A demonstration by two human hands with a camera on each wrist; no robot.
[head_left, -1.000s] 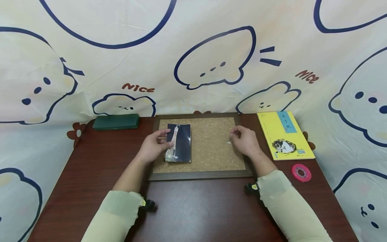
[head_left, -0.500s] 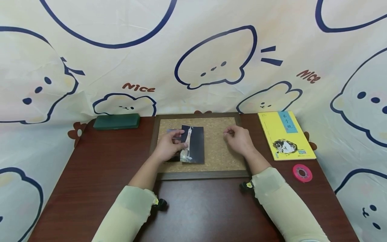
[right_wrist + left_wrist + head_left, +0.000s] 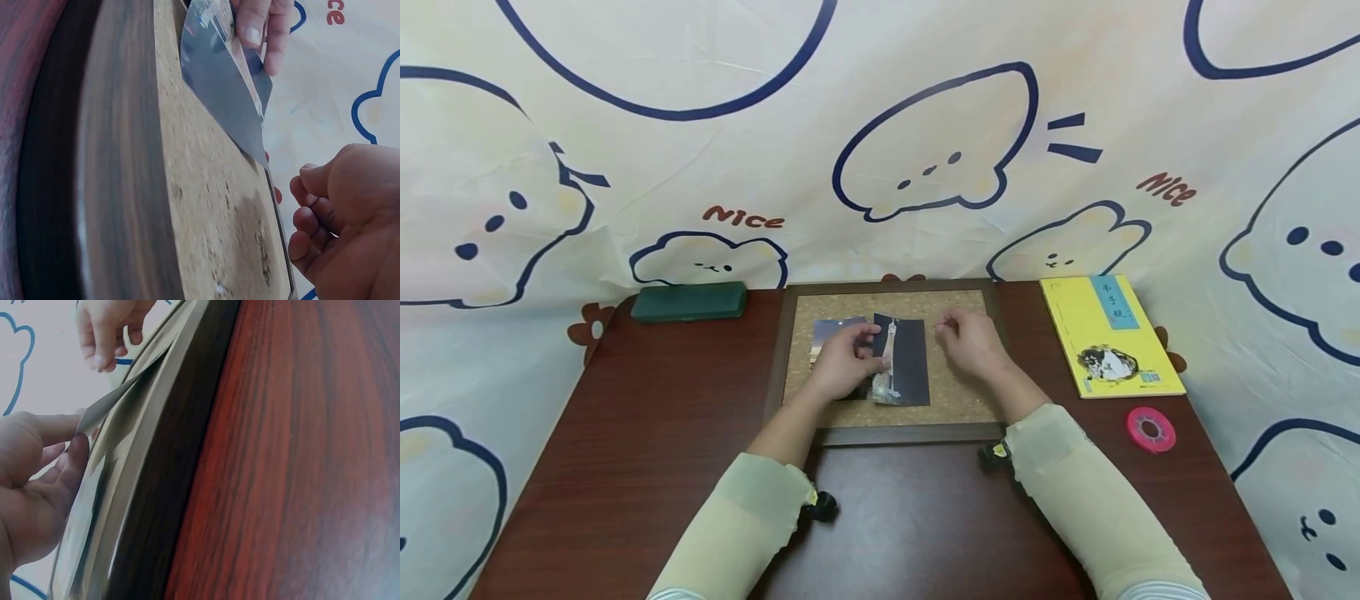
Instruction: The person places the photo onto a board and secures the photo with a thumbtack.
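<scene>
In the head view, my left hand (image 3: 841, 364) pinches the left edge of a photo of a lit tower against a dark sky (image 3: 910, 362). That photo is tilted off the cork board (image 3: 962, 400), as the left wrist view shows. Partly hidden behind the same hand, a second photo (image 3: 833, 328) lies on the board's left half. Just right of the held photo hovers my right hand (image 3: 973, 343). Its fingers are curled and the thumb meets the index finger (image 3: 300, 190); nothing can be made out between them.
A dark green case (image 3: 688, 302) lies at the table's back left. To the right are a yellow book (image 3: 1105, 333) and a pink tape roll (image 3: 1151, 429). The board has a raised dark wooden frame (image 3: 917, 433). A patterned cloth (image 3: 880, 125) hangs directly behind the table.
My left hand has carried the tower photo rightward across the board, uncovering the second photo. My right hand has come leftward toward it, away from a small whitish thing on the cork.
</scene>
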